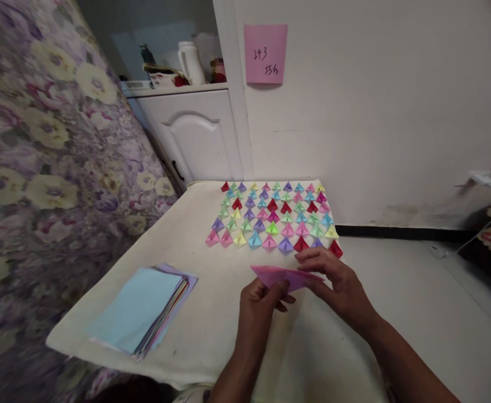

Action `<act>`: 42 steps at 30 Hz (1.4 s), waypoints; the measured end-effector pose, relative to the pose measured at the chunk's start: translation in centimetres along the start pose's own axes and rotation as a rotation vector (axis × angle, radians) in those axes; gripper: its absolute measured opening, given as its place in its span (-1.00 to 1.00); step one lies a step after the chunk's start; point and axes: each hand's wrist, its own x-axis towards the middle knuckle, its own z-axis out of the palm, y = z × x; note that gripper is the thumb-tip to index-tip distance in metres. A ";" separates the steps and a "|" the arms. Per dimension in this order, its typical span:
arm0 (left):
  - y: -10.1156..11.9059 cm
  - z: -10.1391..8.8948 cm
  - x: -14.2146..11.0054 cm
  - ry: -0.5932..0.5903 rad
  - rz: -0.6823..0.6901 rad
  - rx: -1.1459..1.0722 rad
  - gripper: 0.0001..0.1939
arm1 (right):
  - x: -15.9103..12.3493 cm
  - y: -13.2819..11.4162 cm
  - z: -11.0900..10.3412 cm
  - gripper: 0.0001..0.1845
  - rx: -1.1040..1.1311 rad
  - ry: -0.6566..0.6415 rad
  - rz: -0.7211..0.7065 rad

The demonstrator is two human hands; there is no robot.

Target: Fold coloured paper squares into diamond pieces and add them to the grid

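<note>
A folded piece of pink paper (273, 274) is held between both hands above the near part of the table. My left hand (262, 299) is closed on its lower left side, thumb on the face turned to me. My right hand (333, 280) pinches the right end, thumb below and fingers above. Just beyond, several small folded paper shapes (272, 228) in many colours lie in rows. To the left rests a stack of paper sheets (140, 308), a light blue one on top.
The table (178, 235) has a cream cover and stands against the wall. A floral curtain (61, 196) hangs at left, beside a white cabinet (199, 134) with a white jug (192, 62) on it. A pink note (265, 54) is on the wall; a charger (481, 178) is at right.
</note>
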 end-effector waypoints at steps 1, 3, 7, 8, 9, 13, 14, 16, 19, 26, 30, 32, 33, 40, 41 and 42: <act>0.0 0.1 0.0 0.003 0.008 -0.003 -0.81 | 0.0 -0.1 0.1 -0.87 -0.026 0.009 -0.022; -0.2 0.1 0.0 -0.001 0.019 -0.008 -0.81 | -0.1 -0.3 0.3 -0.84 -0.058 0.023 -0.054; -0.3 0.3 0.0 -0.007 0.018 0.001 -0.84 | -0.1 -0.3 0.5 -0.83 -0.077 0.027 -0.080; -0.2 0.3 0.0 -0.003 0.014 -0.002 -0.85 | -0.1 -0.3 0.5 -0.83 -0.076 0.025 -0.084; -0.2 0.4 0.0 0.004 0.011 -0.007 -0.85 | -0.2 -0.3 0.5 -0.83 -0.071 0.024 -0.088; -0.1 0.3 0.0 0.024 0.005 -0.043 -0.84 | -0.2 -0.4 0.7 -0.82 -0.052 0.025 -0.096; -0.2 0.3 0.0 0.027 0.005 -0.054 -0.84 | -0.3 -0.4 0.7 -0.81 -0.055 0.029 -0.097; -0.2 0.2 0.0 0.030 0.006 -0.072 -0.84 | -0.2 -0.4 0.8 -0.79 -0.073 0.045 -0.103; -0.2 0.2 -0.1 0.039 0.011 -0.079 -0.84 | -0.2 -0.4 0.9 -0.75 -0.089 0.058 -0.114; 0.0 0.6 -0.2 0.033 0.004 -0.096 -0.87 | -0.2 -0.5 1.1 -0.71 -0.095 0.039 -0.122; -0.1 0.6 -0.2 0.023 0.004 -0.096 -0.88 | -0.3 -0.5 1.2 -0.71 -0.108 0.039 -0.117; -0.1 0.6 -0.2 0.026 -0.002 -0.097 -0.88 | -0.3 -0.5 1.2 -0.72 -0.110 0.036 -0.114; 0.0 0.7 -0.3 0.032 -0.004 -0.098 -0.89 | -0.2 -0.5 1.1 -0.73 -0.111 0.036 -0.114; 0.2 0.8 -0.3 0.050 -0.012 -0.089 -0.88 | -0.2 -0.4 1.1 -0.73 -0.124 0.027 -0.138; 0.2 0.8 -0.3 0.054 -0.011 -0.090 -0.89 | -0.2 -0.4 1.1 -0.73 -0.124 0.028 -0.138; 0.2 0.7 -0.2 0.056 -0.009 -0.091 -0.88 | -0.2 -0.4 1.2 -0.73 -0.124 0.028 -0.137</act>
